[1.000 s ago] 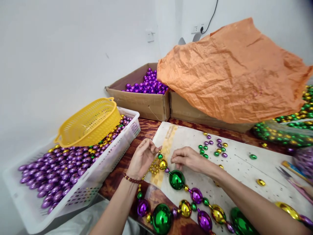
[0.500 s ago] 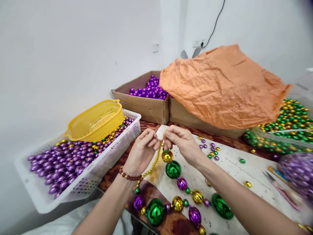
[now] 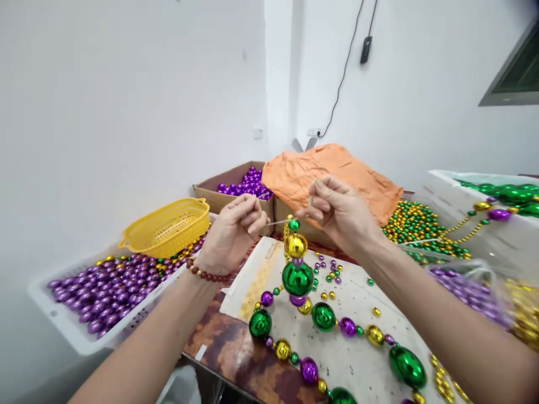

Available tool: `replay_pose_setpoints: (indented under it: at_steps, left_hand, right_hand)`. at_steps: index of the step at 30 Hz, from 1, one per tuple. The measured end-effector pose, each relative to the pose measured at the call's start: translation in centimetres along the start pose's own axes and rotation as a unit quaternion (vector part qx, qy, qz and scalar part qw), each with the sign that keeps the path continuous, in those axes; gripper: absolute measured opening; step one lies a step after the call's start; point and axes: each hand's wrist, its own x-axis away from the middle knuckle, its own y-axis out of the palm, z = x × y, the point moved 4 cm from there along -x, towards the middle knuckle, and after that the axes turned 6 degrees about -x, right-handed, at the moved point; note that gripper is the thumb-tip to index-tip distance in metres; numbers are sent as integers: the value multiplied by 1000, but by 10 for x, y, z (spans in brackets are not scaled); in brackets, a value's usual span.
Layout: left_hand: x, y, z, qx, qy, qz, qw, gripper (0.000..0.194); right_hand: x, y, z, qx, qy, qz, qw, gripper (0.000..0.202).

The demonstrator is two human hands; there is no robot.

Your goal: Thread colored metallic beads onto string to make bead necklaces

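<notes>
A thin pale string (image 3: 278,223) runs taut between my two hands above the table. My left hand (image 3: 236,230), with a dark red bead bracelet (image 3: 213,276) at the wrist, is closed in a pinch on one end. My right hand (image 3: 339,210) is also closed, pinching the string at the right, its finger ends partly hidden. Below the string hangs a bead necklace (image 3: 297,279) of large and small green, gold and purple beads. Its lower part loops over the white sheet and the table edge.
At left stands a white basket (image 3: 73,348) of purple beads, a yellow basket (image 3: 168,227) resting on it. Behind are cardboard boxes (image 3: 227,203) and an orange sheet (image 3: 332,168). Loose beads (image 3: 332,269) dot the white sheet (image 3: 357,359). A white foam box (image 3: 475,210) stands at right.
My hands have moved apart, the right one up and to the right, stretching the string between them. The necklace's upper beads hang higher, and the view has tilted up and turned right.
</notes>
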Motion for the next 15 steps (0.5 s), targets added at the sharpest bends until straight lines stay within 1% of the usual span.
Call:
replay_pose_setpoints:
  at_steps: [3,5,7,9,11,15]
  left_hand:
    - [14,4,-26,-68,-49,-19,996,18]
    - [20,6,-41,-115,-69,-34,990,14]
    - [23,8,-52,-147,-75,-39,986,15]
    - [24,11,-60,-177,-82,-44,980,18]
    - [25,14,-65,-232,-87,-58,967,20]
    - [28,21,-71,-358,-76,-123,922,18]
  right_hand:
    - [22,-18,12,-24,21,34,999,18]
    - [32,-25,15,-1,23,26,999,16]
    - [38,-27,13,36,13,9,999,15]
    - [40,-28,11,71,2,5,997,16]
    - [42,-30,10,113,6,16,993,18]
    - [47,-31,16,210,44,22,976,21]
